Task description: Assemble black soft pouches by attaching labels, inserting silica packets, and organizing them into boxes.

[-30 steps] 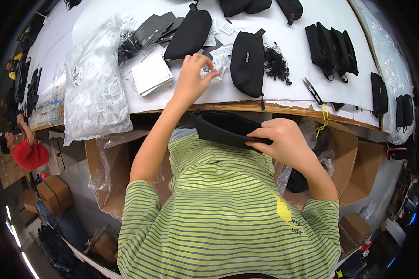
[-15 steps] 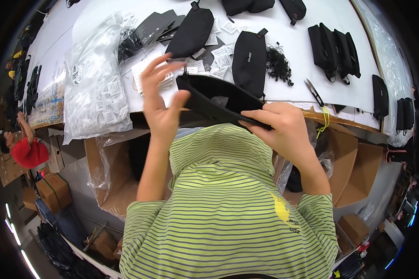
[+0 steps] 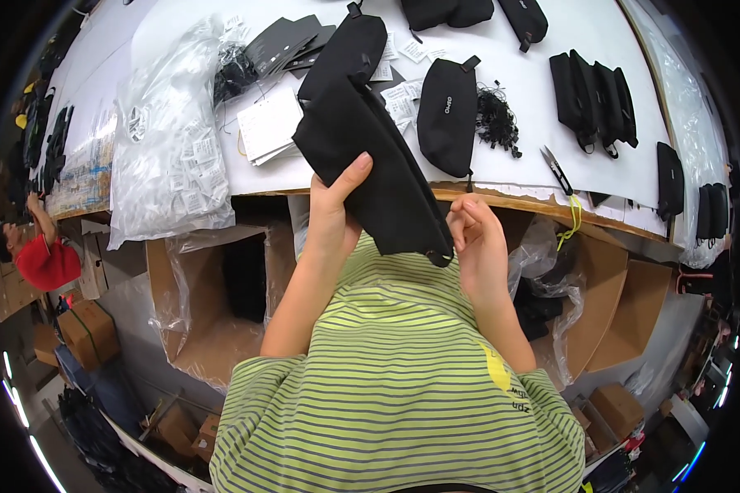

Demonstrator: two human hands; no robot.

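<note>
My left hand point(image 3: 335, 201) is closed round a black zip pouch point(image 3: 378, 164), its thumb lying across the flat side. The pouch hangs tilted over the table edge, its upper end overlapping another black pouch point(image 3: 352, 49) on the table. My right hand point(image 3: 478, 234) is beside the lower end, with fingers curled together; anything small between them cannot be made out. A further black pouch point(image 3: 446, 115) with a loop tab lies flat just beyond.
On the white table point(image 3: 522, 82) lie a stack of white cards point(image 3: 270, 125), dark grey cards point(image 3: 281, 45), a pile of small black cords point(image 3: 497, 119), thread snips point(image 3: 557, 171) and a clear bag of labels point(image 3: 173, 148). Open cardboard boxes point(image 3: 210, 329) stand below; a person in red point(image 3: 48, 261) is far left.
The pouch, earlier gaping between both hands, is now turned steeply with its flat side showing. My left hand has come round its side; the right has left its rim and moved lower.
</note>
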